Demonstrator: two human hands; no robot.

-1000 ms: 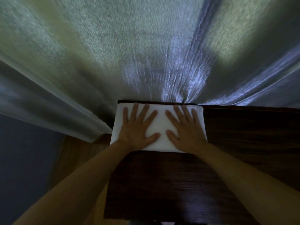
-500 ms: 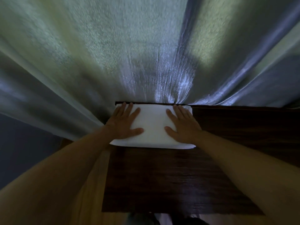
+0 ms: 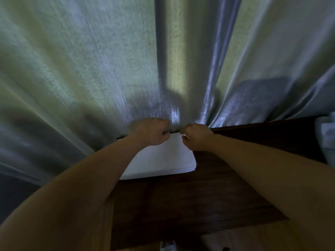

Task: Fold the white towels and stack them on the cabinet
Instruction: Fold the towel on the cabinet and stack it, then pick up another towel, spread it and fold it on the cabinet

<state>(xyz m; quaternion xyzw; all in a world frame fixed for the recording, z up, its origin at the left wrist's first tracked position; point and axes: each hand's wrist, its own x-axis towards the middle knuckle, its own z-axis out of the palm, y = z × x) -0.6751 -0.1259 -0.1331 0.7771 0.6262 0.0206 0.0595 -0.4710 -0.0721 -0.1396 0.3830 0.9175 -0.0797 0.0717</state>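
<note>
Already a folded white towel (image 3: pixel 159 160) lies on the dark wooden cabinet (image 3: pixel 190 200), pushed up against the back edge where the pale curtain (image 3: pixel 90 69) hangs down to it. From the layered edges at its near right corner I'd judge it folded several times over, or perhaps more than one towel stacked; I cannot tell which. At the far right edge of the cabinet sits a pale, blurred heap (image 3: pixel 328 134) (possibly more towels waiting), so the job looks partly done, not finished. Both hands are at the towel's far edge. The left hand (image 3: pixel 152 133) has its fingers curled down over that edge, and the right hand (image 3: pixel 196 137) is curled likewise, thumb against the cloth; whether each grip truly pinches the fabric or only tucks it I cannot tell.
</note>
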